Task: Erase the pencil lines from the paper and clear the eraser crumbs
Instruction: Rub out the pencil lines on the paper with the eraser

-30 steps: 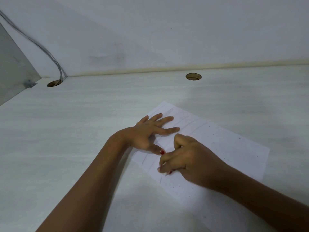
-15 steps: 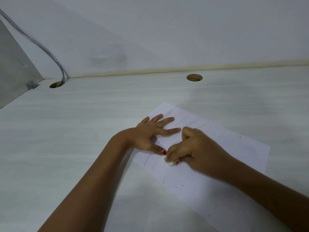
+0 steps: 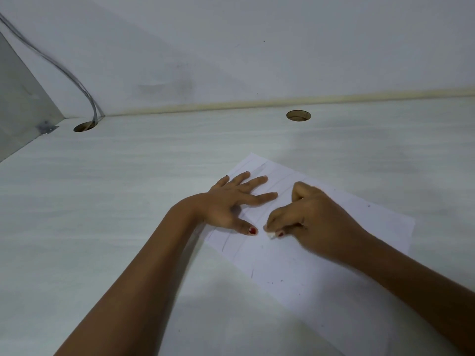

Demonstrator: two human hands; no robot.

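Left hand (image 3: 232, 201) lies flat with fingers spread, pressing the far-left part of the white rectangular sheet of paper (image 3: 334, 265) on the pale wood-grain desk (image 3: 115, 201). Right hand (image 3: 308, 219) is curled, pinching a small white eraser (image 3: 271, 235) against the paper just beside the left thumb. Faint pencil lines (image 3: 226, 244) and dark eraser crumbs (image 3: 280, 280) show on the sheet.

A white rectangular sheet of paper (image 3: 347, 235) lies at an angle on the pale wood-grain desk (image 3: 128, 188). The left hand (image 3: 231, 201) presses flat on the sheet's left end, fingers spread. The right hand (image 3: 305, 217) pinches a small white eraser (image 3: 271, 235) against the paper. Faint pencil lines (image 3: 226, 242) and dark crumbs (image 3: 281, 280) mark the sheet.
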